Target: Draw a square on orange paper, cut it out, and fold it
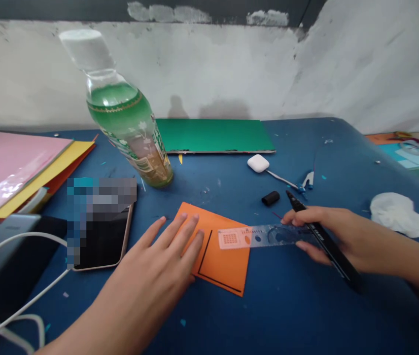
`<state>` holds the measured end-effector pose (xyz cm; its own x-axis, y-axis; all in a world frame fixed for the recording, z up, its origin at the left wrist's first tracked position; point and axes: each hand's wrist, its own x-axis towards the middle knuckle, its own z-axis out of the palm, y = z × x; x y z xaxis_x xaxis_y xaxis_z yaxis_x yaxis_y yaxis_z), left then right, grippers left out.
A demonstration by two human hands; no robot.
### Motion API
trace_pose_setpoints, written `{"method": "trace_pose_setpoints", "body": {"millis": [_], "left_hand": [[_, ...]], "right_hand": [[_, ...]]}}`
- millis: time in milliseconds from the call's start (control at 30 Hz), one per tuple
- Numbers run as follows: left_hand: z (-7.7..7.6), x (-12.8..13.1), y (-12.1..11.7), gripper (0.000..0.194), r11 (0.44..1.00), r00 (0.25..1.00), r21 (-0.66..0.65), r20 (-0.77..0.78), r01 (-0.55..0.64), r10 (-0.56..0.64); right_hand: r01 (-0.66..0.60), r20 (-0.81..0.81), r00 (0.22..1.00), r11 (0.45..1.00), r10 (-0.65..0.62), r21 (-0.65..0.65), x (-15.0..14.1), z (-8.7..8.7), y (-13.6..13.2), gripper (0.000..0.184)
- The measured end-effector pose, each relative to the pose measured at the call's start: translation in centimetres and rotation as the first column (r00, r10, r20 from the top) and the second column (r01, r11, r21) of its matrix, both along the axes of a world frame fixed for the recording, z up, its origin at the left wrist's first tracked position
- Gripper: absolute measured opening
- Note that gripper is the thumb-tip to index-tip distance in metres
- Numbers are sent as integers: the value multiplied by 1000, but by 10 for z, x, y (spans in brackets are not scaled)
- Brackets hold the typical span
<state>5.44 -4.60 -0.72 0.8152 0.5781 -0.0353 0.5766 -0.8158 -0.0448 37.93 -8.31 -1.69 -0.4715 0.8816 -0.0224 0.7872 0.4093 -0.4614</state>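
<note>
An orange sheet of paper lies on the blue table, marked with two black lines that meet at a corner. My left hand rests flat on the sheet's left part, fingers spread. In my right hand are a black marker, its bare tip pointing up and away, and a clear plastic ruler. The ruler's left end reaches over the right part of the orange sheet. Beyond the right hand lies the black marker cap, off the marker.
A green-labelled bottle and a phone with a white cable stand left. Behind are a green board and a white earphone case. Crumpled tissue lies right; coloured sheets lie far left.
</note>
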Motion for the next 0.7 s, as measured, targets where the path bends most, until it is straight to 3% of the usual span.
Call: {"method": "trace_pose_setpoints", "body": {"millis": [100,233,433,600,700], "left_hand": [[-3,-2,1,31,990,994,-126,-79,59,-70],[-10,-6,-2,37,985,996,-167,-63,51,-63],[-4,-11,1,45,970,994,-232,-66,73,-91],[-18,-12,-6,50,995,993,-61,-74,83,-87],[-17,-8,-9,49,987,978,7,-133,163,-161]], "right_hand": [[37,11,999,999,-37,7,4,2,0,33],[17,-29,999,1000,-17,-18,-2,2,0,32],[6,-10,1000,1000,-6,13,-2,0,1,30],[-2,7,1000,1000,2,18,-1,-1,1,30],[-3,-8,1000,1000,3,20,-2,-1,1,30]]}}
